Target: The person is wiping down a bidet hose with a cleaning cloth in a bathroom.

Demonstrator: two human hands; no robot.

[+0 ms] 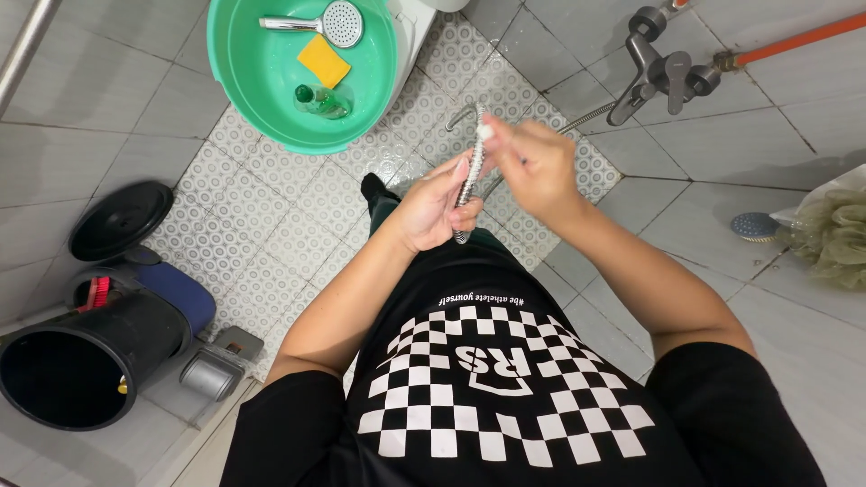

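Note:
My left hand (435, 206) grips a flexible metal shower hose (468, 185) near its end. My right hand (532, 162) pinches the hose's top end at the white fitting, just above the left hand. The hose runs on behind my hands toward a wall tap (663, 77) at the upper right. A chrome shower head (329, 22) lies detached in a green basin (236, 81) at the top, beside a yellow sponge (324, 60) and a small green bottle (320, 101).
A black bin (86, 361) stands at the lower left, its black lid (122, 219) on the floor behind it with a blue object (176, 293) between. A mesh bath sponge (839, 236) sits on a ledge at the right. An orange pipe (798, 38) feeds the tap.

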